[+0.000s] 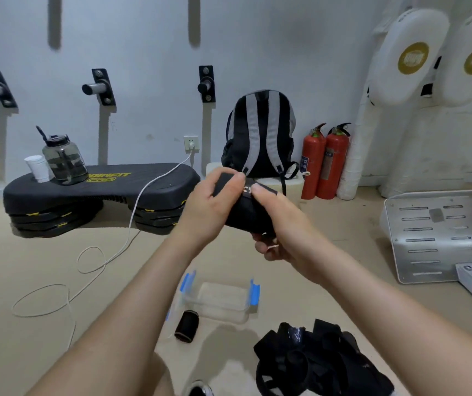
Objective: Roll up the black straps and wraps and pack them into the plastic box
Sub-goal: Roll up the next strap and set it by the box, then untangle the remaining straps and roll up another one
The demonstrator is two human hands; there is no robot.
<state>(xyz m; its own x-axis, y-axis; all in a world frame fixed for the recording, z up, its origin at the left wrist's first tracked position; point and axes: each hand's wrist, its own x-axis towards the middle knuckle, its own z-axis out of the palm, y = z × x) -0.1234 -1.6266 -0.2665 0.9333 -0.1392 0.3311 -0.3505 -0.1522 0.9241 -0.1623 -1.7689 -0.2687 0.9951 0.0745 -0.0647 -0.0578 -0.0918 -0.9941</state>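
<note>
In the head view I hold a black wrap [246, 210] up over the plastic box [220, 302] to wind it tight. My left hand [209, 204] curls round the roll, and my right hand [280, 224] pinches its tail. One rolled wrap [186, 327] lies just beside the box, with the loose pile [314, 358] nearby. The wrap's white letters, perhaps "CT", are half covered. The step platform [100, 192] reads "OINFIT PRO".

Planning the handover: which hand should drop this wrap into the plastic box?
Probably right: the right hand curls round the black wrap at its body, while the left hand only pinches its end. The plastic box lies below both.
</note>
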